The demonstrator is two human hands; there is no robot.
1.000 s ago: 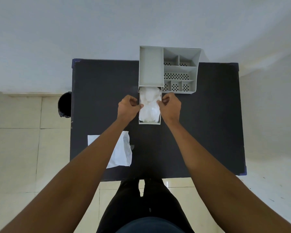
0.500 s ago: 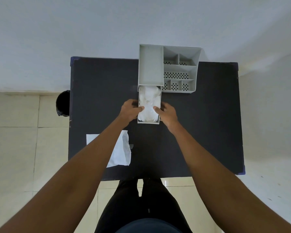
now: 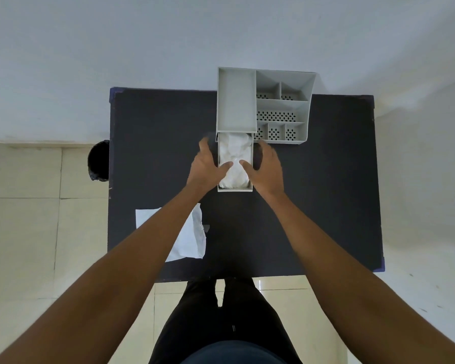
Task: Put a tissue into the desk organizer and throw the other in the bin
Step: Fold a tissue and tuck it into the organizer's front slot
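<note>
A grey desk organizer (image 3: 235, 101) stands at the far middle of the black table (image 3: 321, 195). Its drawer (image 3: 234, 189) is pulled out toward me, and a crumpled white tissue (image 3: 234, 149) fills it. My left hand (image 3: 206, 166) lies against the drawer's left wall and my right hand (image 3: 268, 169) against its right wall. Both thumbs rest on the tissue, and the fingers are spread outside the walls. A second, flat white tissue (image 3: 193, 239) lies near the table's front left, partly hidden by my left forearm.
A black bin (image 3: 98, 160) stands on the tiled floor just past the table's left edge. The organizer's right half has several small perforated compartments (image 3: 279, 115). A white wall runs behind the table. My legs are at the front edge.
Both hands went from closed fists pinching the tissue to spread fingers alongside the drawer, thumbs pushing the tissue down. The tissue sits lower and more bunched toward the front.
</note>
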